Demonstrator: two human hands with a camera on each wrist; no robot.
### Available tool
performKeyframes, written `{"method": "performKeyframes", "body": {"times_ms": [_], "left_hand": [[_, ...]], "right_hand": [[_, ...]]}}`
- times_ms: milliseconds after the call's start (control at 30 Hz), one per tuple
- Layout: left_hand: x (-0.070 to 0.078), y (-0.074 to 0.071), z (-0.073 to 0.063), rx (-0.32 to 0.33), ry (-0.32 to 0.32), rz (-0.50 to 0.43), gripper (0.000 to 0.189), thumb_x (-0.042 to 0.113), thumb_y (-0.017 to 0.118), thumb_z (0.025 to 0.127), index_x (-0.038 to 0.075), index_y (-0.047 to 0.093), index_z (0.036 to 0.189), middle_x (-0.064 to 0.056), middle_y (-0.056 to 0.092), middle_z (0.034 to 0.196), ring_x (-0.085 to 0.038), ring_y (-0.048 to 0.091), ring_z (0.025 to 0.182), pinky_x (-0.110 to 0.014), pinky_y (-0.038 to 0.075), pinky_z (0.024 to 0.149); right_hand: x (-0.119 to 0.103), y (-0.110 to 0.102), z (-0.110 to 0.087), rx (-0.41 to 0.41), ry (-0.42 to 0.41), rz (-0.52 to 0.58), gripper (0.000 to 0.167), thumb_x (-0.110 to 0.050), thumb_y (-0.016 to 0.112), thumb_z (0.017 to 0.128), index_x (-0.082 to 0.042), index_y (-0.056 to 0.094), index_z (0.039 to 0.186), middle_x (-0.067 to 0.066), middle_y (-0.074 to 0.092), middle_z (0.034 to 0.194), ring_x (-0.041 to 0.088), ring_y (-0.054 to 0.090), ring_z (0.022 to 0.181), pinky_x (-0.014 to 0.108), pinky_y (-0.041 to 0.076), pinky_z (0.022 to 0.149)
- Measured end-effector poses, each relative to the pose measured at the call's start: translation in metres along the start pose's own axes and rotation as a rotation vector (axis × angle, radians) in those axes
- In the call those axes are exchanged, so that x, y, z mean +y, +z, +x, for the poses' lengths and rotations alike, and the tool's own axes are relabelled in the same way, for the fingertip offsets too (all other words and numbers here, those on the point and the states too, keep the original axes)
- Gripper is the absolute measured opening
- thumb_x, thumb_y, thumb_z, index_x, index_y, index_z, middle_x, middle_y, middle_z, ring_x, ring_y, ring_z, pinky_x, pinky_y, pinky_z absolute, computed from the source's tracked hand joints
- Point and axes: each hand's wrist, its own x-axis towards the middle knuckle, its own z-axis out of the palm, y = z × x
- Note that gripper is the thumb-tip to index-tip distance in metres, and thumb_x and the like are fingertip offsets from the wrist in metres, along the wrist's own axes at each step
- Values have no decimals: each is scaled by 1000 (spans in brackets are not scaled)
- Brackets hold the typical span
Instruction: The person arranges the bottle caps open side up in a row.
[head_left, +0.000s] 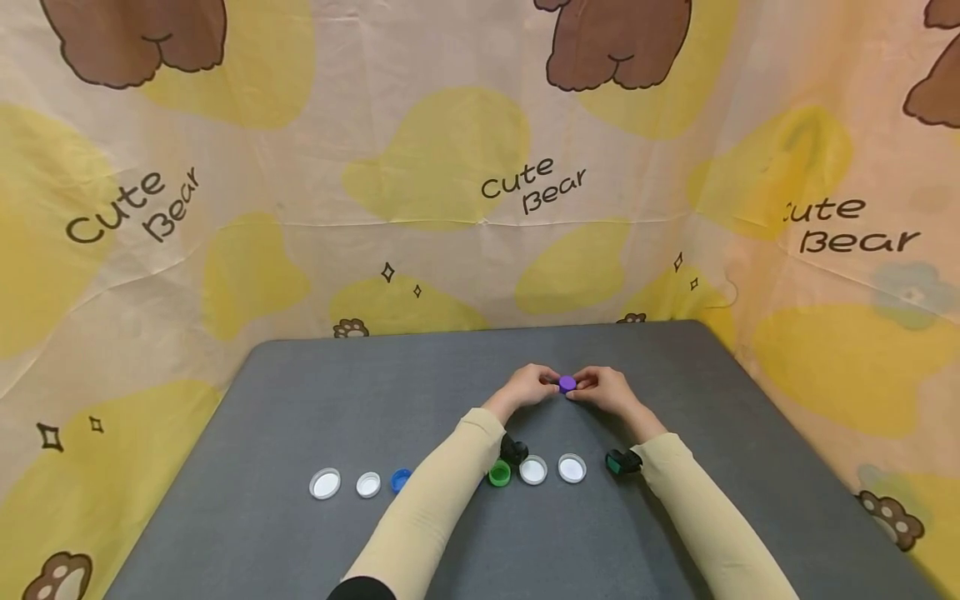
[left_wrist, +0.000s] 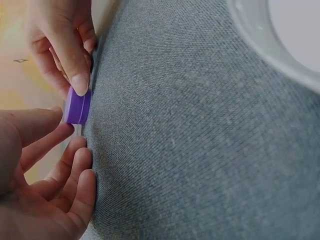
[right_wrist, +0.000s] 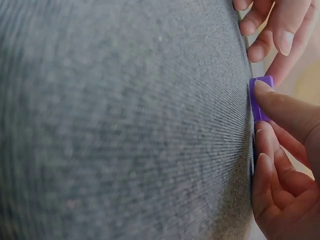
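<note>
A purple bottle cap (head_left: 567, 383) lies between the hands near the far side of the grey table. My right hand (head_left: 609, 390) pinches it, thumb (right_wrist: 267, 95) on its near side and another finger behind. My left hand (head_left: 531, 386) reaches in from the other side, a fingertip (left_wrist: 65, 129) right at the cap's edge. In the right wrist view the left thumb (right_wrist: 286, 42) stands apart from the cap. The lower fingers of both hands are loosely bent, close over the tabletop.
Nearer me, a row of caps crosses the table: two white caps (head_left: 325, 483) (head_left: 368, 485), a blue cap (head_left: 401, 480) partly behind the left sleeve (head_left: 431, 500), a green cap (head_left: 499, 473) and two more white caps (head_left: 533, 470) (head_left: 572, 468). A printed cloth (head_left: 450, 250) hangs behind.
</note>
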Motion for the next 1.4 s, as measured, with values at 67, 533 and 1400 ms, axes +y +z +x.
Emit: {"method": "performKeyframes", "body": {"times_ms": [67, 533, 1400], "left_hand": [[0, 0, -1, 1, 7, 1, 28, 19, 61, 92, 9, 67, 117, -8, 67, 110, -16, 60, 93, -28, 47, 79], [1, 2, 0, 36, 15, -28, 25, 17, 64, 90, 8, 67, 113, -6, 68, 98, -13, 58, 84, -25, 46, 75], [8, -1, -22, 121, 120, -61, 23, 20, 78, 79, 11, 70, 98, 1, 70, 86, -4, 62, 74, -18, 48, 65]], "right_hand": [[0, 1, 1, 7, -8, 0, 32, -23, 79, 78, -4, 71, 102, 6, 69, 84, 14, 61, 76, 26, 46, 68], [1, 2, 1, 18, -69, -10, 30, -24, 79, 77, -6, 71, 99, 6, 72, 87, 15, 66, 80, 31, 50, 73], [-27, -7, -34, 21, -208, 34, 29, -25, 77, 79, -7, 70, 101, 6, 72, 90, 16, 69, 82, 26, 54, 70]]}}
